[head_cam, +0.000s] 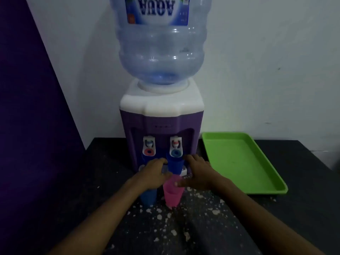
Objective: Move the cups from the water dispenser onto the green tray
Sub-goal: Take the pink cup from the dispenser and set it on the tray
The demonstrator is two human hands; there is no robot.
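both hands round the dark blue cup (174, 163) under the dispenser (161, 115) rt tap: l hand (155, 173) and r hand (196, 173) gripping its sides. pink cup (173, 193) in front, another blue cup (148, 196) left. green tray (244, 162) to the right holds 0 cups.

The water dispenser (161, 126) has a purple body and a white top, with a clear bluish bottle (161, 52) whose label (157, 10) is blue with white letters. Its two taps (149, 145) are white, one ringed red, the other blue. A dark blue cup (174, 165) sits under the right tap, a lighter blue cup (148, 196) and a pink cup (173, 195) stand below. The tray (239, 162) is bright green. The table (103, 162) is black, flecked with white specks. The wall (266, 61) is white, with a purple panel (27, 107) at left.
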